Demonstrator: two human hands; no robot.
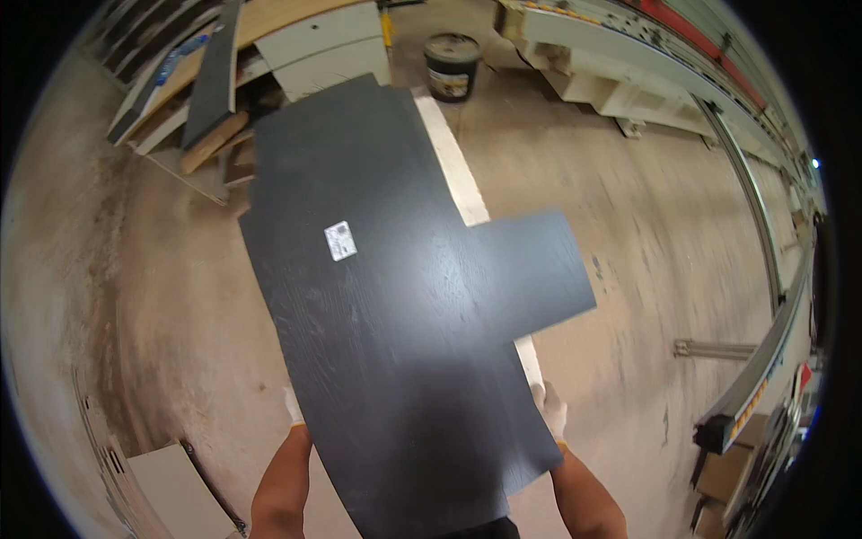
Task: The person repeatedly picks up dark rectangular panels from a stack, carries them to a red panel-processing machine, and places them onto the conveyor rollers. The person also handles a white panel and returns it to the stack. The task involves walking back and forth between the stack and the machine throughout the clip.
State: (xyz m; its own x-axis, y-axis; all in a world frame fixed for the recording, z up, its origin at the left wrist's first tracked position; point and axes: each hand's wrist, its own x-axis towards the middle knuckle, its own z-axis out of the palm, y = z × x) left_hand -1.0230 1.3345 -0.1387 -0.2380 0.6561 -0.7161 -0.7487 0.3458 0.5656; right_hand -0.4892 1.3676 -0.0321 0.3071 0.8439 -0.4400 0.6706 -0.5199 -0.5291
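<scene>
A long dark grey wood-grain panel stretches away in front of me, carried above the floor. A white label is stuck on its upper face. A shorter dark panel juts out to the right. Beneath them a pale board shows along the right side. My left hand, in a white glove, grips the left edge, its fingers mostly hidden under the panel. My right hand, also in a white glove, is closed at the right edge by the pale board; its fingertips are partly hidden.
A dark bucket stands on the floor beyond the panels. Beside it at the far left are a white cabinet and leaning dark boards. A long machine with a metal rail runs along the right. Cardboard boxes sit at lower right.
</scene>
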